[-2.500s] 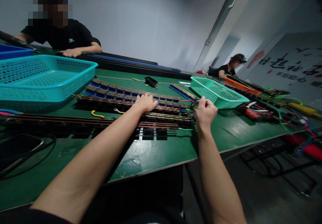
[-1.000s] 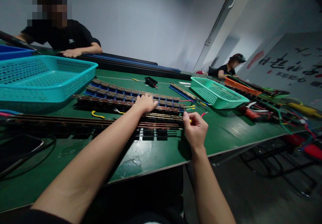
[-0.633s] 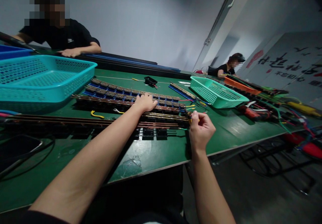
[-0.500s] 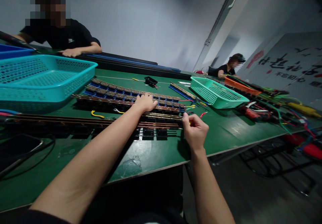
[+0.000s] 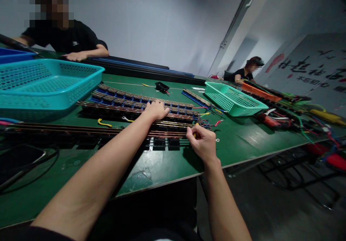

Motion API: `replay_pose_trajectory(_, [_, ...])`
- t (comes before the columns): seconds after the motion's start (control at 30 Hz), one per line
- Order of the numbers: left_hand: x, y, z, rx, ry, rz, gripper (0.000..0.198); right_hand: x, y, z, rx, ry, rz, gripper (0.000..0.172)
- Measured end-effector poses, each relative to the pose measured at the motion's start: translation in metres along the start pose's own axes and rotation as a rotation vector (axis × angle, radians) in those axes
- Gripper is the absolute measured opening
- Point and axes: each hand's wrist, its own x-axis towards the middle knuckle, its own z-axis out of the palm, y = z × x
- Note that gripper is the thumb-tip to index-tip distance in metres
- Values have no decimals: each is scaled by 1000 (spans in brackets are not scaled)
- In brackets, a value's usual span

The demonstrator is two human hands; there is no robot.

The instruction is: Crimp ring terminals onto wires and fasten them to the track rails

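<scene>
My left hand (image 5: pixel 156 110) lies over the long rail strips (image 5: pixel 119 98), thumb to the side; its fingertips are partly hidden. These strips carry thin copper-coloured bars on blue and black holders. At their right end, my right hand (image 5: pixel 203 140) is closed, thumb and fingers pinched on a yellow wire (image 5: pixel 197 126), mostly hidden by the hand. A ring terminal (image 5: pixel 217 140) shows just right of that hand. Nearer me runs another copper-barred strip (image 5: pixel 67 128) on black holders, passing beneath my left forearm. Between the strips lies a short yellow wire (image 5: pixel 104 123).
A turquoise basket (image 5: pixel 51 100) stands left, a green basket (image 5: pixel 235 102) right. Red-handled pliers (image 5: pixel 273 122) lie beyond it. A small black box (image 5: pixel 162 87) sits farther back. One co-worker (image 5: pixel 70 39) is across the table, another (image 5: pixel 247 71) at the far right.
My right hand has shifted slightly left and turned, and the ring terminal now shows beside it. My left hand stays in place on the strips.
</scene>
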Motion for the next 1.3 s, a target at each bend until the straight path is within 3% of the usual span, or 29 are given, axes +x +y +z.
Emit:
replay_pose_trajectory(0.2, [0, 0, -1, 5, -13, -2, 62, 2, -6, -1, 118, 280, 260, 18])
replay_pose_trajectory(0.33, [0, 0, -1, -7, -8, 10, 63, 7, -2, -2, 329, 493, 440, 25])
replay_pose_trajectory(0.6, [1, 0, -1, 1, -12, 1, 62, 15, 0, -10, 695, 687, 635, 31])
replay_pose_trajectory(0.93, [0, 0, -2, 3, -19, -4, 61, 16, 4, -16, 832, 726, 745, 32])
replay_pose_trajectory(1.1, [1, 0, 0, -4, -7, 2, 62, 12, -4, -13, 756, 705, 628, 27])
replay_pose_trajectory(1.3, [-1, 0, -2, -16, -6, 14, 63, -6, -18, -14, 519, 867, 523, 23])
